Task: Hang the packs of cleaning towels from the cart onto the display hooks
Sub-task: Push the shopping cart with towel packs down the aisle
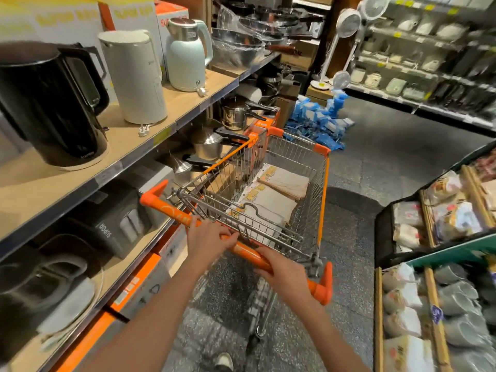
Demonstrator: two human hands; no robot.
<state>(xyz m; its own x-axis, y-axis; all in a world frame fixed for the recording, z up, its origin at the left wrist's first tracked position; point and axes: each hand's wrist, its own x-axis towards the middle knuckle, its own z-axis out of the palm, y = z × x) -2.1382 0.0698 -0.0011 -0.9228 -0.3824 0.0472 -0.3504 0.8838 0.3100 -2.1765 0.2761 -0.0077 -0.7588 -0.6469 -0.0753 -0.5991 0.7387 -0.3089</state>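
Observation:
A wire shopping cart with an orange handle stands in the aisle in front of me. Several flat packs of beige cleaning towels with white header cards lie stacked in its basket. My left hand grips the handle left of its middle. My right hand grips the handle further right, near the orange end piece. No display hooks are in view.
Shelves with kettles, pots and pans run along the left, close to the cart. A pile of blue packs lies on the floor ahead. Bins of packaged goods stand at the right. Fans and stocked shelves stand far back.

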